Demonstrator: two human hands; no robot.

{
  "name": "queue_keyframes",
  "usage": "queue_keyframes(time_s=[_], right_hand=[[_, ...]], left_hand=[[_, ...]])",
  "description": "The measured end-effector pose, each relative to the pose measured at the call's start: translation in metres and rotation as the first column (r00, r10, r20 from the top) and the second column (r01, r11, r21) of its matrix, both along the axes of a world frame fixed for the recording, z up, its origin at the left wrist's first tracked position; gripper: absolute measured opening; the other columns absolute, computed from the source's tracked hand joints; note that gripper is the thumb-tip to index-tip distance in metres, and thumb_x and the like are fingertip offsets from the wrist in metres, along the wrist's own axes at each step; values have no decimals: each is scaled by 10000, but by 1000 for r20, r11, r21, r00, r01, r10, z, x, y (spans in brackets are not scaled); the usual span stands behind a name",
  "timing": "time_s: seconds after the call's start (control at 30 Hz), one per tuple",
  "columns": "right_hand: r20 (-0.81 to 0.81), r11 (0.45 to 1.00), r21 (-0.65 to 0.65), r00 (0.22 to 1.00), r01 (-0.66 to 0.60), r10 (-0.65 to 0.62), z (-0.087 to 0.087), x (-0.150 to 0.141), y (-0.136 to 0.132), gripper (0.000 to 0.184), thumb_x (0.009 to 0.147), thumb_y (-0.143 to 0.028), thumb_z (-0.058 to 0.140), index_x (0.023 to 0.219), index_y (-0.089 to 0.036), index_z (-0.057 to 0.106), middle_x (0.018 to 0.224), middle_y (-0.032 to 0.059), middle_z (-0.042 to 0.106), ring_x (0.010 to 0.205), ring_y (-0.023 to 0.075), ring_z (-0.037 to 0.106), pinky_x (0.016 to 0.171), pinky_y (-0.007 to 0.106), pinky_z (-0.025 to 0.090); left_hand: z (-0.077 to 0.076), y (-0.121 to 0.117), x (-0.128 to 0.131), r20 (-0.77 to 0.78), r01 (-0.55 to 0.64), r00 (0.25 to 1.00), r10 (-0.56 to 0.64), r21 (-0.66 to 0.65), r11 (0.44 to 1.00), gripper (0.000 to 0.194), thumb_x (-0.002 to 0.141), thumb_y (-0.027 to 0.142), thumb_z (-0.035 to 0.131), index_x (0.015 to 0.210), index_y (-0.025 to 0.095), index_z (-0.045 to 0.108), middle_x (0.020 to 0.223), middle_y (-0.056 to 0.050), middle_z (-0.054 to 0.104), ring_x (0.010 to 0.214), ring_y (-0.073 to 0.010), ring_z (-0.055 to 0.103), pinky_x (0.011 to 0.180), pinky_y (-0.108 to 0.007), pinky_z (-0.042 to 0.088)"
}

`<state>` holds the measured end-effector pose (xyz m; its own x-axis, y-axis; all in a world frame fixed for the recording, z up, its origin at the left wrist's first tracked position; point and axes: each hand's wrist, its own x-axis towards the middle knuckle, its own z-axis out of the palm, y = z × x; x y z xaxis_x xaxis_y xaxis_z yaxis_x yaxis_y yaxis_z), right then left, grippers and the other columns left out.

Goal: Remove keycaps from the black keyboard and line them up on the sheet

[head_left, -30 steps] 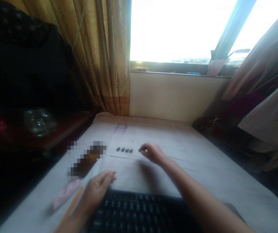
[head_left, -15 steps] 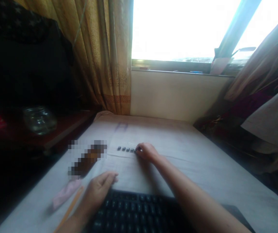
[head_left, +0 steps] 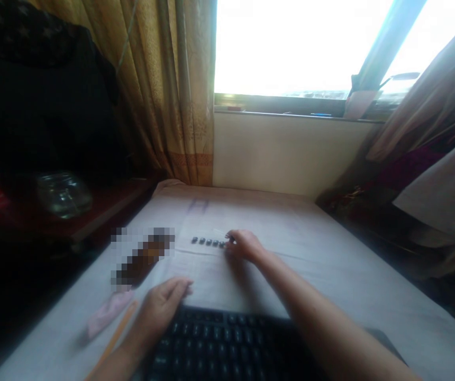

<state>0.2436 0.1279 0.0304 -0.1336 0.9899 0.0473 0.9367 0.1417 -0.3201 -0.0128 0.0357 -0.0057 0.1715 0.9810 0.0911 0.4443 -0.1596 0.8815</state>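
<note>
Several small dark keycaps (head_left: 209, 242) lie in a short row on the pale sheet. At the row's right end, my right hand (head_left: 245, 244) is closed in a pinch, with a small dark piece that looks like another keycap partly showing between thumb and fingers. A black keyboard (head_left: 219, 338) lies below, partly covered by my right forearm. My left hand (head_left: 167, 301) is by the keyboard's upper left corner, its fingers curled inward; whatever they hold, if anything, is hidden.
Left of my left hand are an orange stick-like thing (head_left: 116, 333), a pink cloth-like piece (head_left: 108, 312) and a blurred-out brown object (head_left: 144, 259). A glass jar (head_left: 64, 196) stands on a dark red ledge (head_left: 104, 211). Beyond the sheet are a curtain (head_left: 188, 106) and a wall (head_left: 263, 153).
My right hand has shifted slightly right, uncovering the right end of the row, and a dark piece now shows in its pinch. My left hand has hardly moved; the view has tilted slightly.
</note>
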Motion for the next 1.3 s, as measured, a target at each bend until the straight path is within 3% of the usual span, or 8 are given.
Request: queue_keyframes(time_s=[0.13,0.3,0.37,0.5,0.67,0.87,0.97,1.3], right_hand=[[-136,998,24,990,52,-48,12,18,-12,231,870,-285,549,871,-173,751,893,106,760,845,220,679,736,277,464],[-382,994,20,920,106,-91,31,40,-50,507,957,-427,304,923,-125,710,814,106,734,606,154,640,573,256,482],[-529,993,26,845,112,-81,36,45,-71,610,943,-535,254,867,-123,697,766,106,709,585,150,619,553,260,481],[-785,987,66,618,150,-42,45,48,-108,654,832,-722,401,677,-157,690,545,25,546,493,124,485,486,257,405],[-819,987,0,566,162,-93,40,37,-129,578,832,-691,434,633,-184,627,451,-56,354,409,89,339,419,240,294],[-795,967,-239,589,-89,-143,33,25,-137,130,805,-299,628,826,-182,577,609,-31,578,567,108,556,568,230,454],[-783,961,-213,619,-174,-62,31,17,-141,70,824,-226,607,873,-178,595,708,-10,606,662,121,577,642,250,477],[-602,979,-83,792,-188,101,24,3,-144,58,842,-187,606,878,-179,651,771,20,667,703,148,602,679,281,488]], left_hand=[[-1,0,-2,-16,-5,1000,5,24,1000,390,847,512,491,888,226,753,762,-34,765,809,-240,721,770,-353,567],[3,-1,-3,-53,37,998,-34,40,999,394,854,493,464,862,229,757,687,-14,729,747,-228,706,746,-343,563],[5,-2,-3,-77,46,996,-43,32,998,406,853,496,453,845,227,756,674,-13,723,731,-228,702,733,-344,559],[6,-3,-3,-93,44,995,-40,37,998,412,842,515,460,860,229,755,688,-12,726,757,-230,701,738,-338,555],[5,-2,-5,-100,42,994,-37,50,998,424,843,537,468,861,225,755,691,-10,733,740,-219,699,728,-321,554],[4,-3,-6,-100,40,994,-34,58,997,423,857,544,475,865,224,751,711,-13,745,740,-207,699,730,-312,553],[5,-3,-6,-107,37,994,-30,63,997,436,859,550,471,861,218,753,699,-16,744,726,-206,698,713,-307,553],[1,-2,-8,-104,70,993,-64,57,996,423,876,534,463,872,219,746,735,-14,744,784,-205,698,753,-299,544]])
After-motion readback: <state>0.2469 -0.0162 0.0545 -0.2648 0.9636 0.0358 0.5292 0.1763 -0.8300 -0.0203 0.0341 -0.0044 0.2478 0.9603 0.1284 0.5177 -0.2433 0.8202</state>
